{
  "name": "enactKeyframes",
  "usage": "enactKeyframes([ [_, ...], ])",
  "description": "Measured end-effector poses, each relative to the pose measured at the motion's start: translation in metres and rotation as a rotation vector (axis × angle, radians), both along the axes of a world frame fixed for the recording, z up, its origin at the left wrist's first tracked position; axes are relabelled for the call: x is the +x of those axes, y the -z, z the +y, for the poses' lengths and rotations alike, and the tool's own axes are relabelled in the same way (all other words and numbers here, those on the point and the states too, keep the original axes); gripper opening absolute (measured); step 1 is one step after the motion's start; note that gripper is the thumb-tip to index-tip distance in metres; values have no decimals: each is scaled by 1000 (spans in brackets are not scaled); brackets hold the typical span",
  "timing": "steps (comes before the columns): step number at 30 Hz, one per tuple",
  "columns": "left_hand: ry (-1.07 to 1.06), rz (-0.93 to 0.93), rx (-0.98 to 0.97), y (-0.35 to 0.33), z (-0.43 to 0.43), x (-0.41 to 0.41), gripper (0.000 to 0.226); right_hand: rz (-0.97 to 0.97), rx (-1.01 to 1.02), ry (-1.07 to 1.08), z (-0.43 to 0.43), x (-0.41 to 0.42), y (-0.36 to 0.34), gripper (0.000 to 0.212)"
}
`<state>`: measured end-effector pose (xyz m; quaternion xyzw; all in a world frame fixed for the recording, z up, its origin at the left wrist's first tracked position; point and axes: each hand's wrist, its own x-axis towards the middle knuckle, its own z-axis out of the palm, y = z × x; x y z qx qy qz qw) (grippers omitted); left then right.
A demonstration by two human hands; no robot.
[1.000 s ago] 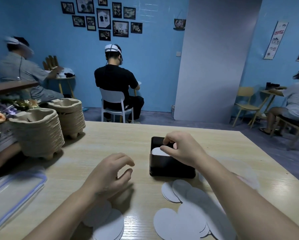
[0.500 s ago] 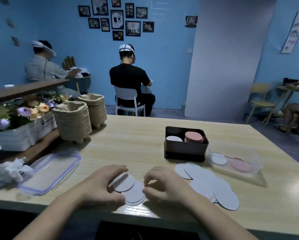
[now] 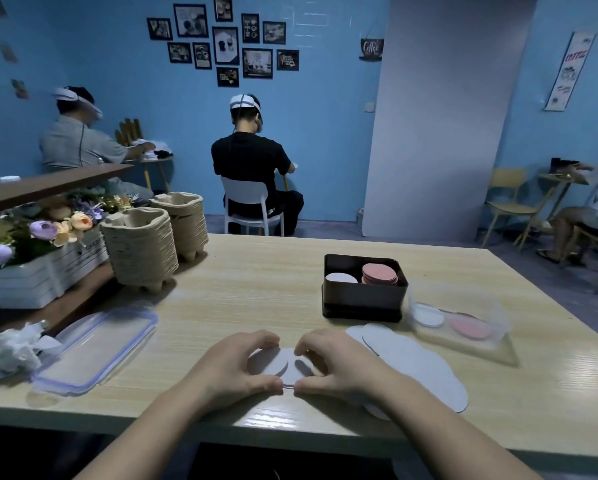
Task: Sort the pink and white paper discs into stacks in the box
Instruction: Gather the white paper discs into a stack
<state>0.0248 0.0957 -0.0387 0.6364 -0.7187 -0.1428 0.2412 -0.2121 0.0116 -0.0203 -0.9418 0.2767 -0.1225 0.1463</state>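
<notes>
A black box (image 3: 363, 299) stands mid-table; inside it a white stack (image 3: 341, 278) lies on the left and a taller pink stack (image 3: 379, 274) on the right. Near the front edge a few white discs (image 3: 269, 362) overlap. My left hand (image 3: 231, 370) and my right hand (image 3: 339, 365) cup them from both sides, fingers and thumbs curled round their edges. More white discs (image 3: 415, 362) are spread to the right of my right hand.
A clear container (image 3: 458, 315) holding one white and one pink disc sits right of the box. A clear lid (image 3: 94, 348) and crumpled tissue (image 3: 8, 351) lie at the left. Pulp tray stacks (image 3: 139, 251) and a flower box (image 3: 41, 271) stand far left. People sit behind.
My right hand left the box and came back to the front edge. Both hands closed in around the small group of white discs, pushing them together.
</notes>
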Motion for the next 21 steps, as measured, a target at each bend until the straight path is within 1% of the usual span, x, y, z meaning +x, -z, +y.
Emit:
enactKeyframes([
  [4, 35, 43, -11, 2, -24, -21, 85, 32, -12, -12, -22, -10, -7, 55],
  [8, 99, 81, -4, 0, -49, -37, 76, 39, 35, -5, -41, -18, -9, 51],
  [11, 98, 90, -13, 0, -63, -33, 85, 22, 1, 6, -54, -22, -10, 50],
  [16, 88, 107, -51, -5, -81, -24, 76, -68, -9, 12, -75, -29, -15, 52],
  [19, 59, 151, -106, -2, -84, -23, 76, -137, -33, 16, -79, -32, -8, 50],
  [21, 48, 128, -149, 1, -82, -25, 76, -199, -48, 23, -78, -32, 3, 48],
])
